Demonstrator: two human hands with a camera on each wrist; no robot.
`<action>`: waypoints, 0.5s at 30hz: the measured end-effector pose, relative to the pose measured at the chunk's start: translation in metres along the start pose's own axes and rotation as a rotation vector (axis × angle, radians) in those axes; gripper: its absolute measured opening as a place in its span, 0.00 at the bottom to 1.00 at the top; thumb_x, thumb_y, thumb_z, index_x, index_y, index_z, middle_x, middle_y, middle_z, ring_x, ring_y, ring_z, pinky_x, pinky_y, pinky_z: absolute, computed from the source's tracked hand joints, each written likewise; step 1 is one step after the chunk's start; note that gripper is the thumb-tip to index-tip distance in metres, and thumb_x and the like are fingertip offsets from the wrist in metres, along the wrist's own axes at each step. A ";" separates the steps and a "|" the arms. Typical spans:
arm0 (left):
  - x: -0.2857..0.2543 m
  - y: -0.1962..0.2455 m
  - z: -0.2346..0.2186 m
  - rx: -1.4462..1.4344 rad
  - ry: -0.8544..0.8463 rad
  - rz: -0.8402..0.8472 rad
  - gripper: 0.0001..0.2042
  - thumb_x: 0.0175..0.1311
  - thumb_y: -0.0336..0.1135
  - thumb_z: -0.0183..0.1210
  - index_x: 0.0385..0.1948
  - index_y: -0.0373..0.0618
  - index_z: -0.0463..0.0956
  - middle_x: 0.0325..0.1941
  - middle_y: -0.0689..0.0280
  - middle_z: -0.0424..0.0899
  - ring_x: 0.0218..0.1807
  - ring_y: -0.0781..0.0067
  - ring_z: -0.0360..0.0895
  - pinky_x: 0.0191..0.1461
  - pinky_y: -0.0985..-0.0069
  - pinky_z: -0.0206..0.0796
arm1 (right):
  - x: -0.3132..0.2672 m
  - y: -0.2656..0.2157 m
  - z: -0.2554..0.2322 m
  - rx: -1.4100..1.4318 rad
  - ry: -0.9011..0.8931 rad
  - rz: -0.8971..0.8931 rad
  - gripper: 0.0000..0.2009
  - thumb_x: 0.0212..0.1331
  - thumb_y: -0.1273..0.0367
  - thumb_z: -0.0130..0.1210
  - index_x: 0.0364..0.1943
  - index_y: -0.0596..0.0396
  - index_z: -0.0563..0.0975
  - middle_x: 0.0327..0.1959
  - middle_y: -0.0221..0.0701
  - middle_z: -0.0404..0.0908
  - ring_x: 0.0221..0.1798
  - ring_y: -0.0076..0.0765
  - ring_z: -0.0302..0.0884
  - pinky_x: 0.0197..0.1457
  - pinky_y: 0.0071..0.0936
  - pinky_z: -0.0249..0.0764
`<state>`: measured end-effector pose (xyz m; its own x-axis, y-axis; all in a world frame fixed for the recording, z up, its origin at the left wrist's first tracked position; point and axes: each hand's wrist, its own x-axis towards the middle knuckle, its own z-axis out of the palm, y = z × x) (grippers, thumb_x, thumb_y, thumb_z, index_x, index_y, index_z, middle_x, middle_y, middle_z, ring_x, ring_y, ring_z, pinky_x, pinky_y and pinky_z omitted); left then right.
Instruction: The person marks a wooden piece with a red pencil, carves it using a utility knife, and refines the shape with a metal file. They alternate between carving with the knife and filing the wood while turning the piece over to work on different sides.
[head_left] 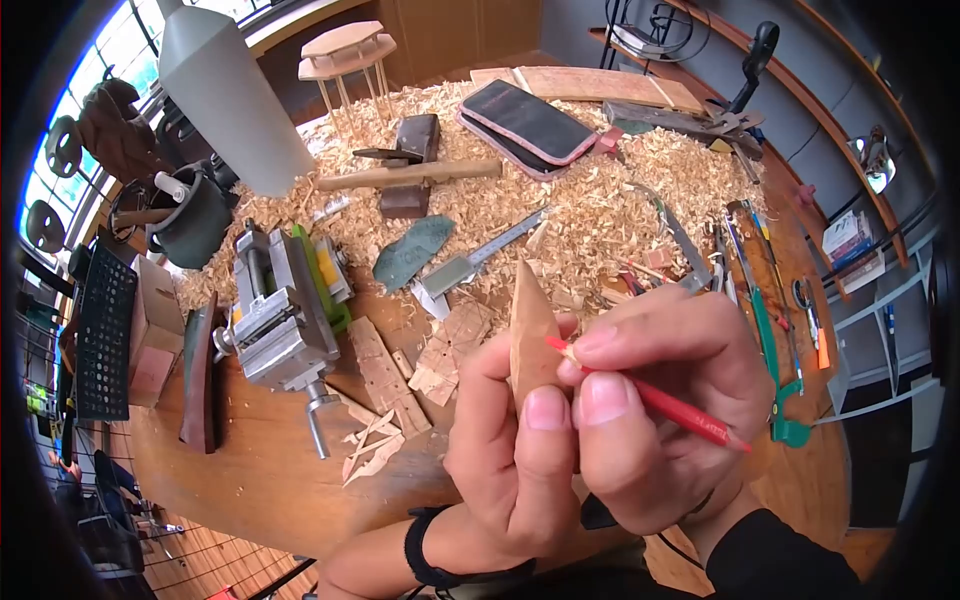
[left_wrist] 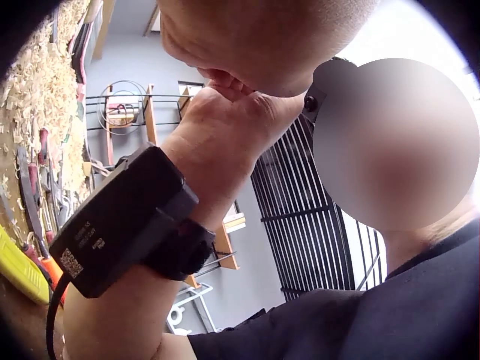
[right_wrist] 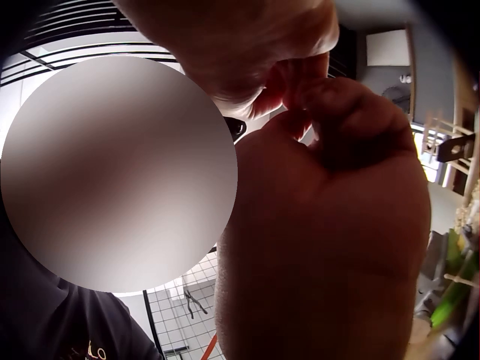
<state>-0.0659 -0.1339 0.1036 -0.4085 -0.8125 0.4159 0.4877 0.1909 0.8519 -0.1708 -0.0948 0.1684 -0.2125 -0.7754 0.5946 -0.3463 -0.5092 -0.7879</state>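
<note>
In the head view my left hand (head_left: 515, 440) grips a small pointed piece of wood (head_left: 530, 325), held upright above the bench. My right hand (head_left: 650, 400) pinches a red pencil (head_left: 660, 402) between thumb and fingers, its tip against the wood's right face. Seen from the left wrist camera, the right wrist (left_wrist: 225, 142) with a black camera unit (left_wrist: 124, 217) strapped on shows up close. The right wrist view is filled by the left hand (right_wrist: 330, 225); neither wood nor pencil shows there.
The round wooden bench (head_left: 250, 480) is covered in wood shavings (head_left: 580, 200). A small metal vise (head_left: 280, 320) stands at left. A caliper (head_left: 470, 265), a phone in a pink case (head_left: 525, 120), a wooden plane (head_left: 410, 165), cut wood pieces (head_left: 385, 375) and hand tools (head_left: 765, 290) lie around.
</note>
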 end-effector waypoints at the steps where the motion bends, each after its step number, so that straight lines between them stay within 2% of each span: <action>1: -0.001 -0.001 -0.001 -0.002 0.004 -0.003 0.18 0.78 0.31 0.46 0.63 0.29 0.64 0.55 0.57 0.78 0.50 0.77 0.76 0.55 0.78 0.69 | -0.002 0.001 0.004 -0.103 0.042 -0.014 0.11 0.60 0.77 0.56 0.46 0.59 0.70 0.37 0.36 0.77 0.35 0.24 0.77 0.46 0.24 0.79; 2: -0.002 -0.001 -0.001 0.003 0.016 -0.023 0.18 0.78 0.32 0.46 0.63 0.28 0.64 0.55 0.56 0.79 0.50 0.76 0.77 0.55 0.77 0.70 | -0.003 0.002 0.005 -0.206 0.085 -0.030 0.11 0.60 0.77 0.57 0.45 0.58 0.70 0.37 0.36 0.77 0.34 0.24 0.76 0.45 0.24 0.78; 7: -0.003 0.004 0.002 0.071 0.019 -0.045 0.19 0.78 0.33 0.46 0.63 0.28 0.65 0.55 0.55 0.80 0.50 0.73 0.79 0.56 0.76 0.71 | -0.005 0.007 0.007 -0.272 0.080 -0.093 0.12 0.59 0.75 0.59 0.44 0.57 0.69 0.36 0.35 0.76 0.32 0.23 0.73 0.42 0.23 0.75; 9: -0.003 0.002 0.003 0.083 0.003 0.020 0.19 0.78 0.33 0.47 0.62 0.28 0.65 0.53 0.55 0.81 0.49 0.73 0.80 0.55 0.74 0.72 | -0.006 0.007 0.011 -0.289 0.111 -0.105 0.12 0.58 0.75 0.59 0.43 0.56 0.69 0.36 0.35 0.76 0.32 0.22 0.72 0.41 0.23 0.74; 12: -0.003 0.003 0.002 0.089 -0.024 0.022 0.19 0.78 0.33 0.46 0.62 0.28 0.65 0.53 0.55 0.81 0.50 0.72 0.80 0.56 0.74 0.72 | -0.008 0.004 0.014 -0.302 0.157 -0.072 0.13 0.58 0.74 0.61 0.44 0.56 0.69 0.35 0.35 0.76 0.32 0.22 0.72 0.41 0.22 0.73; 15: -0.004 0.001 0.002 0.099 -0.028 0.034 0.19 0.78 0.33 0.46 0.62 0.28 0.65 0.54 0.54 0.81 0.51 0.71 0.80 0.56 0.73 0.72 | -0.007 0.006 0.014 -0.328 0.153 -0.119 0.14 0.58 0.73 0.62 0.44 0.56 0.69 0.35 0.35 0.76 0.32 0.22 0.72 0.40 0.22 0.73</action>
<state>-0.0658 -0.1297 0.1035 -0.4149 -0.7892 0.4528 0.4238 0.2728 0.8637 -0.1587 -0.0973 0.1569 -0.2790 -0.6404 0.7156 -0.6456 -0.4266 -0.6335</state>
